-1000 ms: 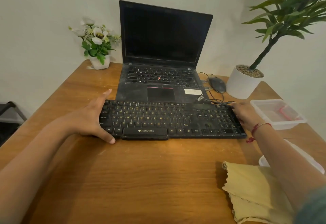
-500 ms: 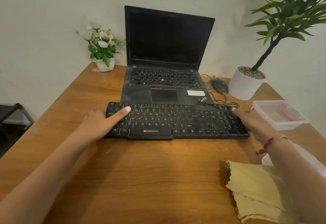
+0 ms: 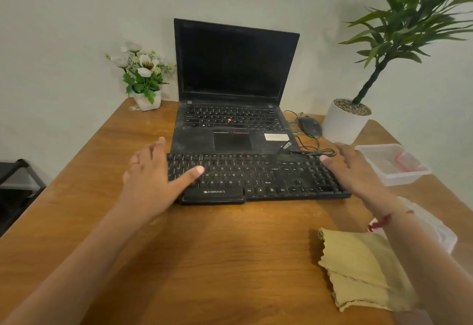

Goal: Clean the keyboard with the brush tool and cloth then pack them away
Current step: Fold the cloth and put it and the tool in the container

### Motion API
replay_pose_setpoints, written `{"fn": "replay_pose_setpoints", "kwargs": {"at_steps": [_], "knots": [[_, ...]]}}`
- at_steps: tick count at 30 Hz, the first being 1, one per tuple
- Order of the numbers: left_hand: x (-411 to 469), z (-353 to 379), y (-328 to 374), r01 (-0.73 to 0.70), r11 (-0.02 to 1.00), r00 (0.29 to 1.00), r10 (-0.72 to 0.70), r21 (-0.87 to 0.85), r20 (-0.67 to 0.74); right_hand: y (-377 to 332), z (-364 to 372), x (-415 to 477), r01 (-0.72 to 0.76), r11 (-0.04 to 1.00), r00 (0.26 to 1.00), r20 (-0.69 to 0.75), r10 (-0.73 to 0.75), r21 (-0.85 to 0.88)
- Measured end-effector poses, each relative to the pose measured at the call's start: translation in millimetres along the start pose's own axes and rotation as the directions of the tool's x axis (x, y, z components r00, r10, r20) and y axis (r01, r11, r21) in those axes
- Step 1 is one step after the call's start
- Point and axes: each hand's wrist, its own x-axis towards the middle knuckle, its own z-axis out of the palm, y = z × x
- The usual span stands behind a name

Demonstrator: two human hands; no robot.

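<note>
A black Zebronics keyboard (image 3: 256, 178) lies on the wooden table (image 3: 204, 260), just in front of an open laptop. My left hand (image 3: 151, 178) lies over the keyboard's left end, fingers spread and thumb resting on the keys. Over the right end is my right hand (image 3: 358, 171), slightly blurred, with its fingers stretched out and nothing in it. A folded yellow cloth (image 3: 363, 271) lies at the near right, partly under my right forearm. A clear plastic container (image 3: 391, 163) to the right of the keyboard holds a small red-pink item (image 3: 407, 162); I cannot make out a brush.
The dusty black laptop (image 3: 230, 68) stands behind the keyboard, with a wired mouse (image 3: 309, 124) and its cable to its right. A white pot with a tall plant (image 3: 343, 122) is at the back right and a small flower pot (image 3: 147, 100) at the back left. Another clear plastic piece (image 3: 435, 224) lies by my right wrist.
Both hands have loosened from gripping the keyboard's ends. The left thumb now lies on the keys and the right fingers have stretched out. The view has shifted slightly.
</note>
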Motion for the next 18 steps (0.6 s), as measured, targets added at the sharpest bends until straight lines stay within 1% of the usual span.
{"fn": "replay_pose_setpoints", "kwargs": {"at_steps": [2,4,7,9,11,13,15,16,17,18], "knots": [[-17.1,11.0,16.4,-0.135,0.986,0.991,0.133,-0.103,-0.029,-3.2,-3.8,-25.8,0.105,0.994,0.994,0.005,-0.105,0.034],[-32.4,24.3,34.5,-0.248,0.950,0.969,0.247,-0.188,-0.027,0.3,-7.2,-47.6,0.147,0.988,0.989,0.017,-0.148,0.039],[-48.8,43.6,68.2,-0.356,0.886,0.928,0.372,-0.299,-0.004,16.8,-14.0,-65.1,0.140,0.990,0.990,0.025,-0.140,0.013],[-56.1,54.6,93.1,-0.420,0.852,0.896,0.443,-0.312,0.005,28.0,-21.0,-73.8,0.128,0.991,0.991,0.026,-0.129,0.026],[-60.9,64.5,113.2,-0.462,0.828,0.864,0.501,-0.317,0.051,36.4,-29.8,-82.2,0.110,0.993,0.992,0.051,-0.112,0.043],[-66.0,73.5,130.1,-0.495,0.805,0.802,0.568,-0.327,0.183,46.1,-39.8,-91.3,0.107,0.994,0.991,0.076,-0.110,0.037],[-74.5,84.0,145.3,-0.549,0.769,0.695,0.638,-0.328,0.332,60.0,-52.5,-99.8,0.080,0.996,0.995,0.061,-0.082,0.033],[-79.1,89.3,150.7,-0.587,0.747,0.650,0.665,-0.313,0.368,65.3,-58.6,-103.5,0.058,0.998,0.997,0.044,-0.059,0.024],[-84.5,95.0,156.2,-0.621,0.725,0.621,0.687,-0.298,0.376,71.4,-64.9,-107.8,0.033,0.999,0.999,0.022,-0.033,0.011],[-89.4,101.4,160.0,-0.644,0.707,0.610,0.705,-0.292,0.360,78.4,-69.4,-111.2,0.007,1.000,1.000,-0.001,-0.007,-0.007]]}}
